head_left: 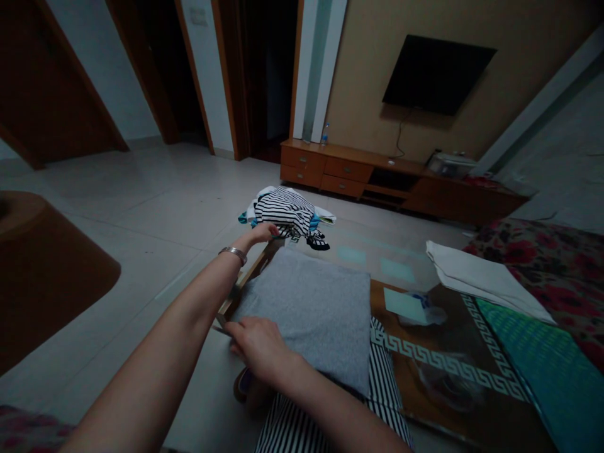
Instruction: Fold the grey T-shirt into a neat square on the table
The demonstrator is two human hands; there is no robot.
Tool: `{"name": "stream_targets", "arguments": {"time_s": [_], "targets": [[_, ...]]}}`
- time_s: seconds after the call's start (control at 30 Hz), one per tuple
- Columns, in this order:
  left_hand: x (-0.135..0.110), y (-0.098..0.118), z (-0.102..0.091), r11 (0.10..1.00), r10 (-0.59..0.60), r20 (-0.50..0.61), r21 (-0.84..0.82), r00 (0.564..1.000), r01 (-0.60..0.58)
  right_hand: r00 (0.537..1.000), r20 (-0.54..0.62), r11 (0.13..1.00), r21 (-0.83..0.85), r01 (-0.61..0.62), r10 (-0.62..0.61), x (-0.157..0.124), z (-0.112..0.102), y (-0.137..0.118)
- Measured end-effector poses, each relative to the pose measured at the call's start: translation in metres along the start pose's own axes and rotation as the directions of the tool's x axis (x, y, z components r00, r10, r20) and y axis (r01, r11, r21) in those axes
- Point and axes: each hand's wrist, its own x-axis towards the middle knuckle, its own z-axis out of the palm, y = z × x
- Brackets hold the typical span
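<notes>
A grey folded garment (316, 302), probably a T-shirt, lies flat over the left end of the glass-topped table (410, 371). My right hand (259, 346) is at its near left corner, thumb on top and fingers curled beneath, closed on the cloth edge. Past its far left corner, my left hand (264, 233) has its fingers closed by the table edge. What they hold is hidden. A heap of clothes with a black-and-white striped top (285, 207) lies just beyond that hand. A bracelet (234, 253) circles my left wrist.
White folded cloth (486, 277) and a green cloth (542, 365) lie at the table's right side. Clear plastic bags (448, 377) are nearer. A floral sofa (557, 251) stands right, a brown seat (47, 270) left, a wooden TV cabinet (349, 170) behind.
</notes>
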Motion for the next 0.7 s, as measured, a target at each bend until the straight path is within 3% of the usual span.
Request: {"name": "stream_targets", "arguments": {"time_s": [0.1,0.2,0.3,0.37,0.43,0.53,0.6,0.7], "targets": [[-0.016,0.006,0.021,0.996,0.035,-0.032,0.082,0.999,-0.032,0.999,-0.049,0.997,0.08,-0.017,0.021,-0.03,0.003,0.018],[-0.049,0.024,0.06,0.972,0.179,-0.025,0.157,0.984,-0.173,0.977,-0.166,0.986,0.12,-0.113,0.132,-0.063,-0.002,0.048],[-0.088,0.039,0.1,0.899,0.343,0.067,0.264,0.937,-0.348,0.91,-0.297,0.958,0.079,-0.277,0.288,-0.086,-0.009,0.095],[-0.107,0.039,0.117,0.867,0.36,0.113,0.325,0.926,-0.377,0.842,-0.374,0.911,0.015,-0.412,0.387,-0.095,-0.014,0.133],[-0.116,0.03,0.124,0.874,0.309,0.113,0.357,0.944,-0.329,0.783,-0.417,0.847,-0.052,-0.528,0.462,-0.098,-0.018,0.173],[-0.115,0.009,0.123,0.897,0.214,0.081,0.379,0.973,-0.229,0.722,-0.389,0.753,-0.099,-0.65,0.572,-0.101,-0.02,0.225],[-0.112,-0.002,0.121,0.903,0.184,0.07,0.382,0.98,-0.196,0.69,-0.342,0.706,-0.097,-0.701,0.638,-0.103,-0.017,0.249],[-0.112,-0.007,0.119,0.899,0.178,0.076,0.393,0.981,-0.194,0.682,-0.323,0.694,-0.098,-0.714,0.656,-0.106,-0.01,0.266]]}}
